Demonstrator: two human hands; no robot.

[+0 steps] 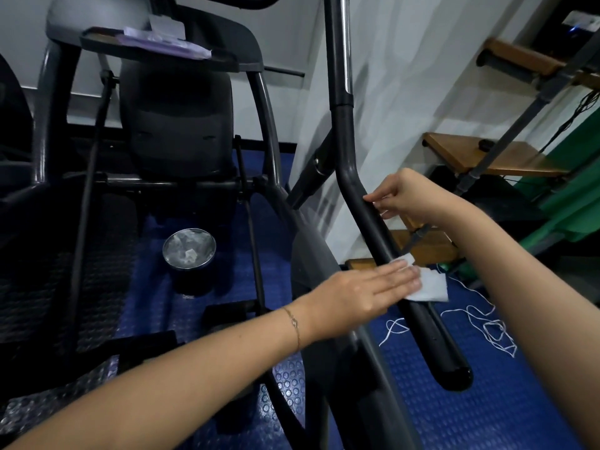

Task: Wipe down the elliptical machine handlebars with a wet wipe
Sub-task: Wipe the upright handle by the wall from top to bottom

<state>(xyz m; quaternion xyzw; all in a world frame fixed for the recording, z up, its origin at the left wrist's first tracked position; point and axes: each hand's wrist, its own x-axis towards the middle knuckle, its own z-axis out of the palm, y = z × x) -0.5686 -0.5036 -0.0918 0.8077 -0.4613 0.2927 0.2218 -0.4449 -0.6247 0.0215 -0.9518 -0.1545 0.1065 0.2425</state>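
Observation:
The elliptical's right handlebar (373, 232) is a long black padded bar running from the top centre down to the lower right. A white wet wipe (428, 285) lies against it partway down. My left hand (367, 292) is flat, fingers stretched out, pressing the wipe onto the bar. My right hand (402, 198) sits higher on the bar, with the thumb and fingers pinched at the bar's edge on a small bit of white material.
The elliptical's console tray (227, 58) holds a purple wipe packet (162, 43) at the top left. A round metal bin (189, 248) with used wipes stands on the blue studded floor mat. White string (487, 323) lies on the mat at right. Wooden steps (487, 157) rise beside the white wall.

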